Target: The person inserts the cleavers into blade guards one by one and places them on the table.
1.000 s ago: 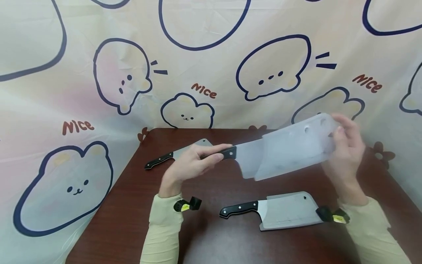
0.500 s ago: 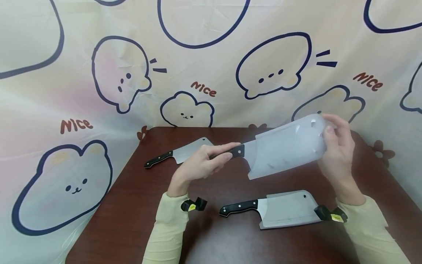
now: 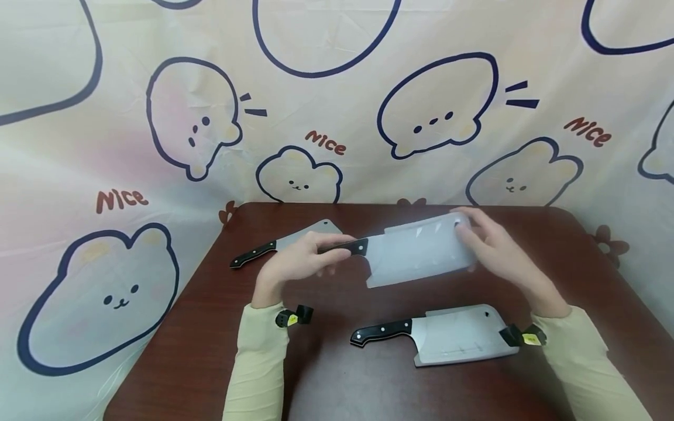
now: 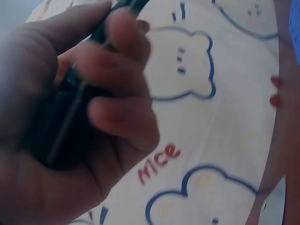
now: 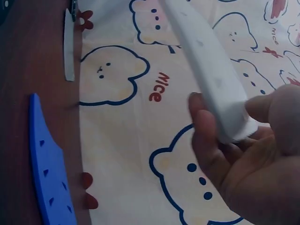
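Head view: three cleavers, two hands. One held cleaver (image 3: 360, 247), raised over the worktop (image 3: 179, 356), middle, toward far edge, blade slightly tilted, one pale cover (image 3: 421, 250) on it. Left hand (image 3: 297, 257) grips its handle; right hand (image 3: 500, 251) pinches the cover's right end, thumb against fingers. Second cleaver (image 3: 457, 337) lies flat, nearer near edge, right of middle. Third cleaver (image 3: 286, 240) near far-left corner, partly behind left hand. Right wrist view: one blue item (image 5: 44, 164) with holes.
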A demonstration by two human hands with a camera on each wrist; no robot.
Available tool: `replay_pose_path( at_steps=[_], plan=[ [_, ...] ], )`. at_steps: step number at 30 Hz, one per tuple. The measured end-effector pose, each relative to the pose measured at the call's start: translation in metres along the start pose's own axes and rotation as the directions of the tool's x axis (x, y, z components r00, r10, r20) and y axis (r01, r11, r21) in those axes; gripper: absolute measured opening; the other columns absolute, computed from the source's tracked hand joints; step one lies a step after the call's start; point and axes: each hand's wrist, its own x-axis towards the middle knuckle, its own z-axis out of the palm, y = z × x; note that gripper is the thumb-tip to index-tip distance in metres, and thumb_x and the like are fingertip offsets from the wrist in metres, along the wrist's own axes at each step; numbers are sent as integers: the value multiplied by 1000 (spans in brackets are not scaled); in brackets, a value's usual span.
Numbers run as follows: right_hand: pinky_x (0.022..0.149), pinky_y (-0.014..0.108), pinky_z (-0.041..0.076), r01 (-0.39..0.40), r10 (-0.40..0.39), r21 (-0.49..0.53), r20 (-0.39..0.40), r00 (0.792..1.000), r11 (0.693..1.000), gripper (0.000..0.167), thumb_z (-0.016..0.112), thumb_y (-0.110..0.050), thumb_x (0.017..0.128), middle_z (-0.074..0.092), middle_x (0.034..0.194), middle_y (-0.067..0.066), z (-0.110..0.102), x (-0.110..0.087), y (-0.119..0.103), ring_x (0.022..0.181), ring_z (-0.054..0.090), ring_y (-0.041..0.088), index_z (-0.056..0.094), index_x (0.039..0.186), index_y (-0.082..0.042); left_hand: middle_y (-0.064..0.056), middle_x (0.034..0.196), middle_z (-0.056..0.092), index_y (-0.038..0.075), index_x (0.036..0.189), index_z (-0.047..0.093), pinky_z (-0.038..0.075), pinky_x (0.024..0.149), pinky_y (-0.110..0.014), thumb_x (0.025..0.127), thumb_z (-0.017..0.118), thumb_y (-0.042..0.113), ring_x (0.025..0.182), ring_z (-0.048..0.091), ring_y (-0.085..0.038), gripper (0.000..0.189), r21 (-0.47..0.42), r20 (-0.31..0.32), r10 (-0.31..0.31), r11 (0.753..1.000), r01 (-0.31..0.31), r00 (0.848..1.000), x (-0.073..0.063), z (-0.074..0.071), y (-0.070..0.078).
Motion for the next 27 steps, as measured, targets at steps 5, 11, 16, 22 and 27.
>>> replay_pose_path(
  at_steps=[5, 11, 16, 22, 27],
  plan=[
    [52, 34, 53, 40, -31, -70, 126, 992, 997, 42, 54, -34, 101, 57, 122, 17, 12, 6, 5, 67, 62, 27, 44, 139, -18, -8, 89, 69, 23, 124, 66, 56, 71, -41, 95, 64, 33, 72, 64, -20, 31, 34, -31, -63, 997, 64, 998, -10, -11, -10],
    [52, 33, 53, 56, -43, -82, 161, 986, 995, 39, 59, -29, 99, 60, 118, 17, 29, 8, 10, 61, 61, 25, 49, 134, -15, -7, 83, 69, 22, 117, 70, 55, 73, -39, 94, 67, 30, 77, 65, -27, 25, 32, -8, -106, 994, 106, 994, -17, -18, -20],
    [57, 34, 56, 80, -59, -92, 213, 975, 993, 36, 58, -22, 100, 62, 117, 15, 48, 8, 16, 66, 63, 21, 50, 134, -16, -9, 83, 69, 20, 111, 73, 54, 74, -40, 93, 67, 27, 78, 65, -27, 20, 44, 30, -148, 988, 147, 988, -20, -21, -30],
    [62, 34, 59, 84, -82, 6, 290, 954, 996, 33, 52, -15, 102, 59, 127, 20, 72, 9, 19, 89, 69, 23, 50, 135, -12, -8, 91, 72, 18, 109, 75, 52, 76, -34, 92, 69, 26, 80, 63, -20, 20, 108, 31, -289, 953, 284, 957, -28, -25, -43],
    [68, 35, 60, 82, -90, 36, 319, 944, 996, 30, 48, -10, 103, 59, 128, 21, 87, 8, 20, 94, 70, 25, 51, 132, -11, -12, 90, 69, 18, 107, 76, 49, 73, -35, 90, 71, 24, 81, 60, -21, 19, 127, 33, -384, 917, 378, 923, -30, -27, -52]
  ],
)
